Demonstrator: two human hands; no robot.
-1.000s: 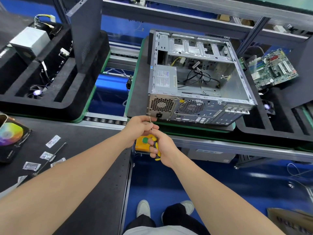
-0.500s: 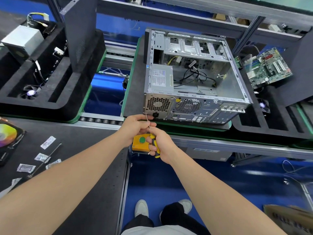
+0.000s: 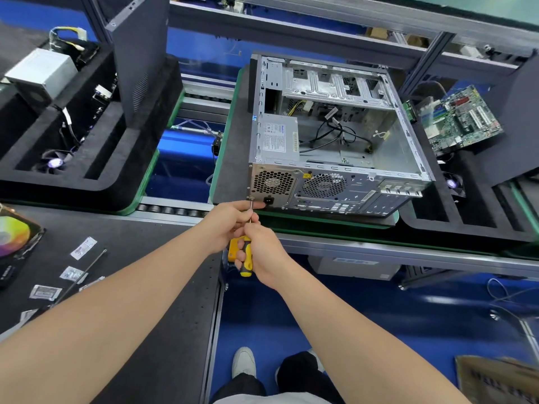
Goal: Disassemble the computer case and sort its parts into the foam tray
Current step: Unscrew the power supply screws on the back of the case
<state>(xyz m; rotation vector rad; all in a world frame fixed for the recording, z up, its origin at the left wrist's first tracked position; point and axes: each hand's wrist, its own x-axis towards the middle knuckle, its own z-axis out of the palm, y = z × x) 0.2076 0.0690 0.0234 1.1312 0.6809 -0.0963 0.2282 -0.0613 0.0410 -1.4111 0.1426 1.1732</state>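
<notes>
Lying on its side with the open face up, the computer case (image 3: 335,135) is set on a green-edged pallet (image 3: 233,170) on the conveyor, its rear panel turned toward the person. A power supply (image 3: 278,138) is seen inside at the left rear corner, with loose black cables beside it on the bare case floor. The tip of a screwdriver (image 3: 246,258) is held against the lower left corner of the rear panel, just beside the power socket. The yellow-and-black handle is gripped by the right hand (image 3: 262,252), fingers wrapped round it; the thin shaft is pinched by the left hand (image 3: 230,220) near the tip. Both hands are placed over the gap between the pallet's near edge and the black worktable (image 3: 151,287), and a yellow box (image 3: 232,249) is partly covered by them.

Just right of the pallet a foam tray (image 3: 466,217) is seen, with a motherboard (image 3: 460,121) propped at its far end and a small fan (image 3: 452,183) in one slot. Left of the pallet, across an open blue gap, a second foam tray (image 3: 87,158) is seen, with an upright side panel (image 3: 140,53) standing in it. Small packets (image 3: 83,247) are scattered on the worktable.
</notes>
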